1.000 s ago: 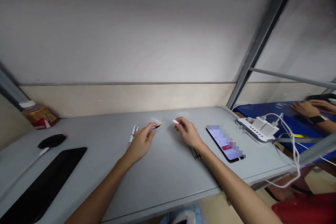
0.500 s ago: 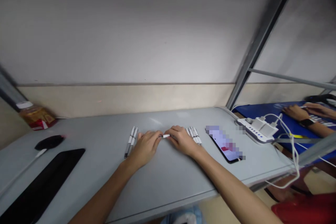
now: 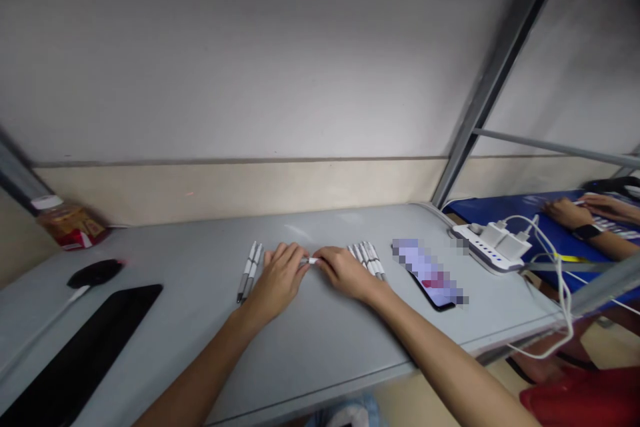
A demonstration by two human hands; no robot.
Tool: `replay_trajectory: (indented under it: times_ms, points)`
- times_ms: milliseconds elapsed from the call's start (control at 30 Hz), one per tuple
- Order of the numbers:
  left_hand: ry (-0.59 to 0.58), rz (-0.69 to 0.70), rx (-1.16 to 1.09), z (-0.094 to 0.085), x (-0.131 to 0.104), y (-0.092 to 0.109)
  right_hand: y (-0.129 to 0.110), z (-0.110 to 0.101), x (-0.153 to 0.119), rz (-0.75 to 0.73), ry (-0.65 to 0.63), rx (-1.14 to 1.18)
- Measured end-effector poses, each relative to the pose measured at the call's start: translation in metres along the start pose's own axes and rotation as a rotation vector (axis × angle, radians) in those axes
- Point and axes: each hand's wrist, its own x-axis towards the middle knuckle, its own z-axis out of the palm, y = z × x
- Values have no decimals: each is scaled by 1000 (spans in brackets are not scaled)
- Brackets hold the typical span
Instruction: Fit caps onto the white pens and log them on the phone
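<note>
Between my hands a white and grey pen lies crosswise, just above the grey desk. My left hand pinches its left end, and my right hand closes on its right end; most of the pen is hidden by fingers. Two white pens with grey grips lie side by side left of my left hand. Right of my right hand several similar pens lie in a row, their lower parts partly covered by the hand and wrist.
A phone lies to the right, before a white power strip with plugs and cables. At left are a black mouse, a long black slab and a bottle. Another person's hands work at a blue desk.
My right hand has shifted slightly left along the pen, uncovering more of the row of pens beside it. My left hand has barely moved and keeps its hold.
</note>
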Motion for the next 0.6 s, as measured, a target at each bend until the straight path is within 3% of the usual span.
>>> replay_trajectory:
  times_ms: [67,200,367,500,600]
  points:
    - [24,-51,-32,0,0,-4,0,0,0,19,28,-29]
    - [-39,-79,-107,0,-1,-10,1,-1,0,23,32,-95]
    - [59,-82,-170,0,0,-8,0,-1,-1,-2,22,-92]
    - [-49,-87,-147,1,0,-9,0,-1,-1,-1,17,-96]
    - [-17,-50,-162,-1,0,-9,0,-1,-2,-13,4,-92]
